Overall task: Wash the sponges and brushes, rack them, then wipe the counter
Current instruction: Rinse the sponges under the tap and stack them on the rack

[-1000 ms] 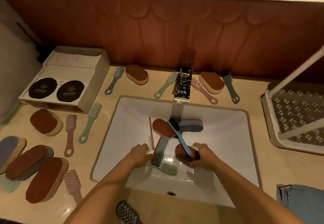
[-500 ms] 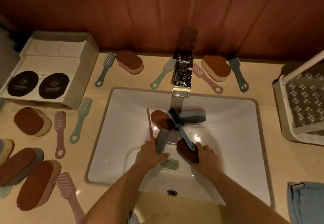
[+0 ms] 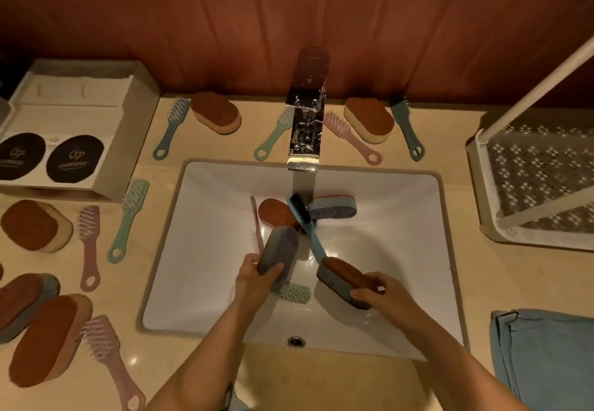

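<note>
Two bare forearms [image 3: 205, 362] come in from the bottom edge, uncovered along the whole visible length. Left grip [image 3: 254, 278] and right grip [image 3: 382, 295] are plain bare hands. Finer detail is lost in the dim warm light.

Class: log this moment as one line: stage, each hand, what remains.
phase: washing in sink | left hand: grips grey sponge | right hand: grips brown-topped sponge | pending: other sponges, brushes lie on counter

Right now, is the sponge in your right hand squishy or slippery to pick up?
Probably squishy: the sponge the right hand holds looks like a thick layered pad. Maybe slippery and heavy for its size, since the sink shows wet glints.
</note>
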### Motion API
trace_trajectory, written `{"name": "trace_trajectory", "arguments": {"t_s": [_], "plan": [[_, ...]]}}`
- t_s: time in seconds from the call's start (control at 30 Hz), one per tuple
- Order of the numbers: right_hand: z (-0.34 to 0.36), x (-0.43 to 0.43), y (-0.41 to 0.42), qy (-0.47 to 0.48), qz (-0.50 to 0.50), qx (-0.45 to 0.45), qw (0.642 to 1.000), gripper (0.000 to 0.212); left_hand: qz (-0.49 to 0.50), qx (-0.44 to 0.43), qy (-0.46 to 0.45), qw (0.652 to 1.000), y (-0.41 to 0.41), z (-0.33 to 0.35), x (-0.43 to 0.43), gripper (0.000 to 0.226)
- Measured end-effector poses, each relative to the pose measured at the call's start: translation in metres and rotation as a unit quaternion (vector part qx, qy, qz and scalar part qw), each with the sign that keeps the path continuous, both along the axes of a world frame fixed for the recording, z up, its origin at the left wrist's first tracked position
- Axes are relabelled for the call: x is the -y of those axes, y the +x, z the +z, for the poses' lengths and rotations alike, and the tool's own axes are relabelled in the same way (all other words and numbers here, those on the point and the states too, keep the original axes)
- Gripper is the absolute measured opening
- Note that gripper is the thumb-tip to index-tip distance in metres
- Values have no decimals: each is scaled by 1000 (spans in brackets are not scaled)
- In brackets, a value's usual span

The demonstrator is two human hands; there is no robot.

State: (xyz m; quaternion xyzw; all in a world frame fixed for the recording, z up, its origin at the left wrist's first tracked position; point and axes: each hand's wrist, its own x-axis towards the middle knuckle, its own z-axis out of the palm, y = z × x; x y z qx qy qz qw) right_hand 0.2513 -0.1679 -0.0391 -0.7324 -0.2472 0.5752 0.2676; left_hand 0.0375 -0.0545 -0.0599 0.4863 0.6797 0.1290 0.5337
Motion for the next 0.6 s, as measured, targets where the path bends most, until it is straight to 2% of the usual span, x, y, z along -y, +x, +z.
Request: {"name": "trace_trajectory", "arguments": {"t_s": [0.13,0.2,0.37,0.5,0.6], "plan": [[20,2,-3,40,-113,-80,990,34,80,135,-24,987,-14,26,8,30],[32,0,-9,71,-157,-130,976,28,88,199,-44,975,-19,44,11,28],[64,-11,-26,131,-221,-221,941,26,29,297,-39,954,-27,79,18,47],[86,-17,-40,125,-233,-268,926,23,-50,341,-81,935,-26,102,19,42],[102,-15,-52,108,-251,-339,900,24,-48,350,-81,932,-25,109,20,37]]}}
